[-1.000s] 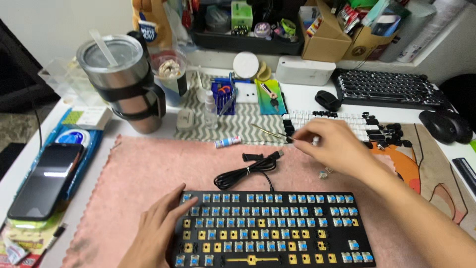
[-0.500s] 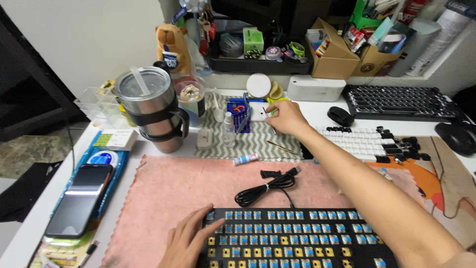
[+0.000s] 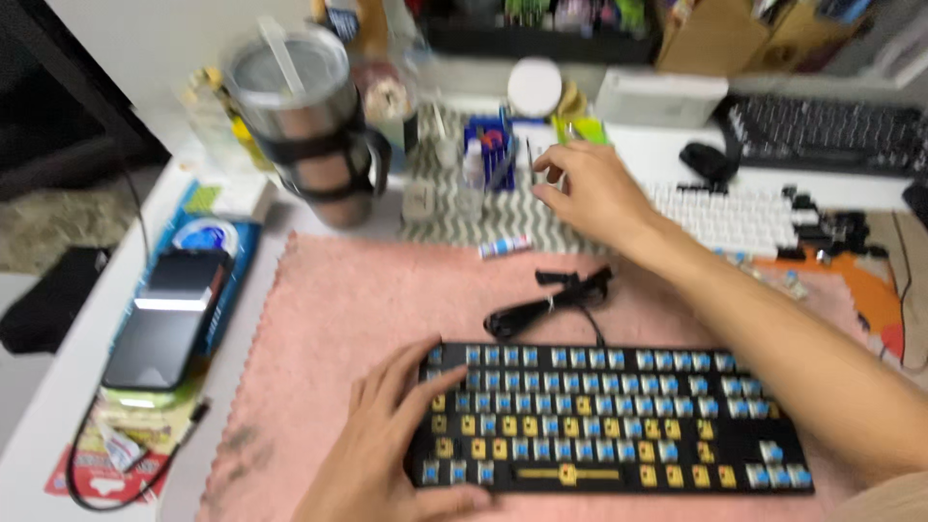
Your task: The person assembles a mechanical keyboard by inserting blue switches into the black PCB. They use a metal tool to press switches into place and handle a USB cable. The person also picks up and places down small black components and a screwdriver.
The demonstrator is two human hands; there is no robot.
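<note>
A black keyboard (image 3: pixel 619 416) without keycaps, showing blue and yellow switches, lies on a pink mat (image 3: pixel 367 300). My left hand (image 3: pixel 387 445) lies on its left end, fingers spread on top and thumb along the front edge. My right hand (image 3: pixel 590 188) reaches out over a grey zigzag cloth (image 3: pixel 445 217), its fingertips beside a small blue box (image 3: pixel 488 155). A thin metal rod (image 3: pixel 529 155) shows at those fingertips; blur hides whether they pinch it. The keyboard's coiled black cable (image 3: pixel 551 300) lies between my hands.
A steel tumbler with a straw (image 3: pixel 304 116) stands at the back left. A phone (image 3: pixel 164 314) rests on a blue pack at the left edge. A white keyboard (image 3: pixel 735 217), a black mouse (image 3: pixel 701 159) and another black keyboard (image 3: pixel 822 121) are to the right. A small tube (image 3: pixel 505 247) lies by the cloth.
My right hand moved left from the white keyboard to the blue box on the zigzag cloth. My head turned left and came closer. My left hand stayed on the keyboard.
</note>
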